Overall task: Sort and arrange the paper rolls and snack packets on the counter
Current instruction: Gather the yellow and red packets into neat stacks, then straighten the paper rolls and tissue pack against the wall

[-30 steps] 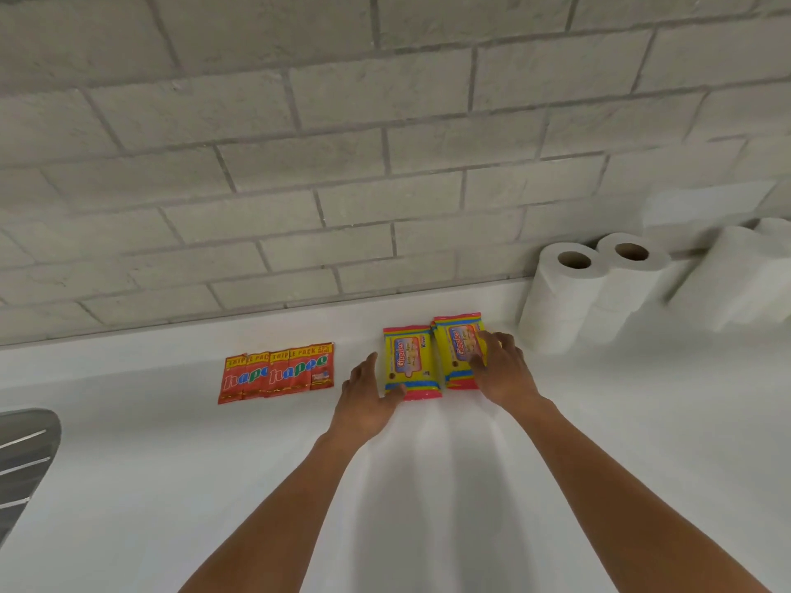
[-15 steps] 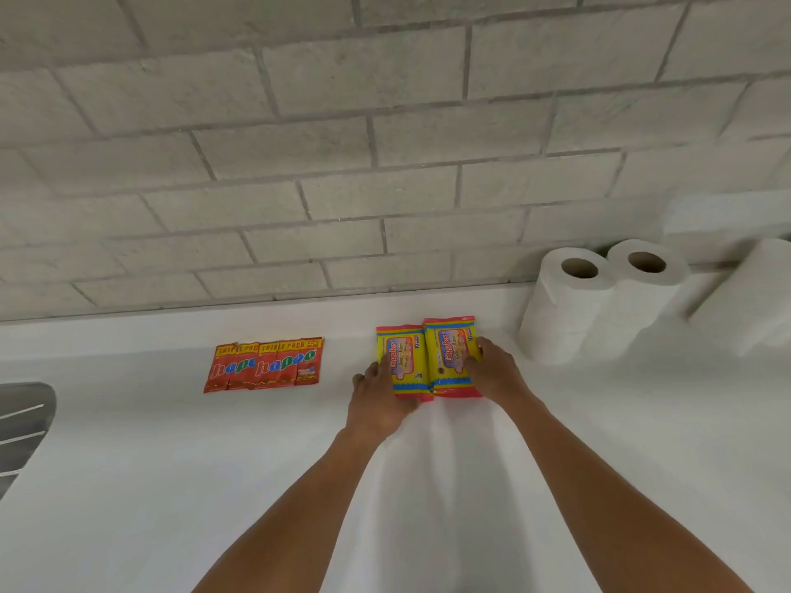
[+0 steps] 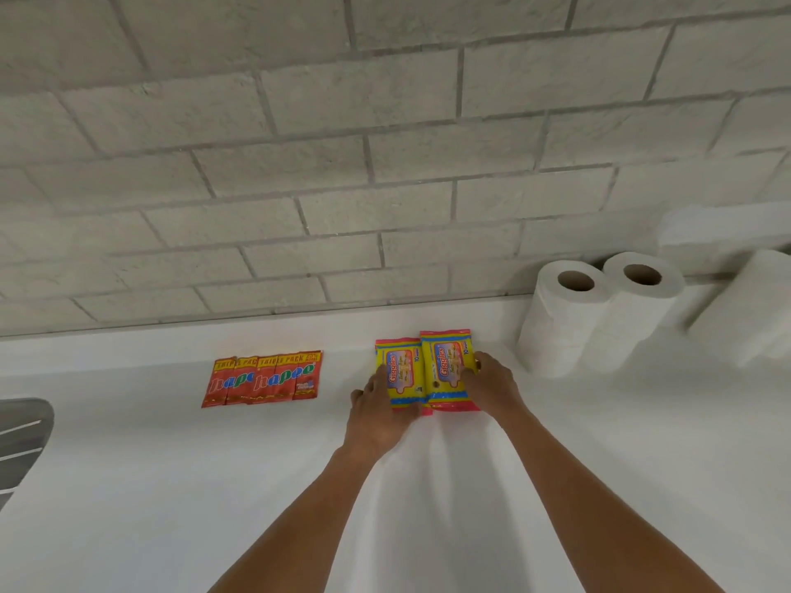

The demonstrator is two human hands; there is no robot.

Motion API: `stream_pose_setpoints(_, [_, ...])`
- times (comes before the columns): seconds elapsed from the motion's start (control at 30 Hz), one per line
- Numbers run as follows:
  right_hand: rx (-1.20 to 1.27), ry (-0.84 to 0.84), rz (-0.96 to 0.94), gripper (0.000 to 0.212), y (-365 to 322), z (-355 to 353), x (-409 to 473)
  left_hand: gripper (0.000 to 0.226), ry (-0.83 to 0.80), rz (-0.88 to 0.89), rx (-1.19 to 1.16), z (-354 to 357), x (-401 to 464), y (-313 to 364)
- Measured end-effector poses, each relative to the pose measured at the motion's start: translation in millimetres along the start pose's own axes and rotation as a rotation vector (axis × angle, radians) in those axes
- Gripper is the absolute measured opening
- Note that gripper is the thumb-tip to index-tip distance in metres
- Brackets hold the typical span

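Two yellow packets lie flat side by side on the white table (image 3: 428, 485), close to the grey brick wall (image 3: 385, 164). The left packet (image 3: 400, 374) and the right packet (image 3: 447, 368) are alike: bright yellow with pink crimped ends, a blue band low down, and the word "Giggles" running lengthwise in red on a pale panel. Their long edges touch, and the right one sits a little nearer the wall. The left hand (image 3: 376, 415) rests against the near left corner of the left packet, fingers mostly straight, thumb on its near end. The right hand (image 3: 492, 385) lies on the right edge of the right packet with its fingertips (image 3: 473, 370) curled over the wrapper; whether that grip pinches or only presses I cannot tell. Further left, well apart from the yellow pair, a red strip (image 3: 263, 378) of joined sachets lies flat, lettered "hapee" in white and green under a yellow "TRIPLE PACK" band. To the right, two white rolls (image 3: 599, 318) stand upright and touching against the wall, cardboard cores showing on top, just beside the right packet. A third roll (image 3: 753, 310) leans beyond them. A metal sink edge (image 3: 21, 438) shows at far left.
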State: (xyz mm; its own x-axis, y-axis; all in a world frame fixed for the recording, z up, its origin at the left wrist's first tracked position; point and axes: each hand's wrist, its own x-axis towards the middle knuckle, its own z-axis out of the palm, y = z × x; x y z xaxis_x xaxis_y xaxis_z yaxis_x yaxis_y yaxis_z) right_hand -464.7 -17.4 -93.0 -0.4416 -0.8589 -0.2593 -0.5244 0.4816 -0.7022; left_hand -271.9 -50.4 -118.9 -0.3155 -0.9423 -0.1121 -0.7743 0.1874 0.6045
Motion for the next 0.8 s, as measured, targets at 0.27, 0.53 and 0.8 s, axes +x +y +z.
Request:
stream_pose_setpoints(0.27, [0.065, -0.066, 0.058, 0.031, -7, -6, -6, 0.052, -0.033, -0.010, -0.082, -7, 0, 3])
stream_pose_setpoints(0.53, [0.179, -0.003, 0.144, 0.054, 4, -12, -30, 0.046, -0.035, -0.003, -0.126, -21, -9, -9])
stream_pose_setpoints(0.8, [0.163, 0.054, 0.121, 0.049, 34, -9, -88, 0.072, -0.027, 0.054, -0.064, -35, -51, -26])
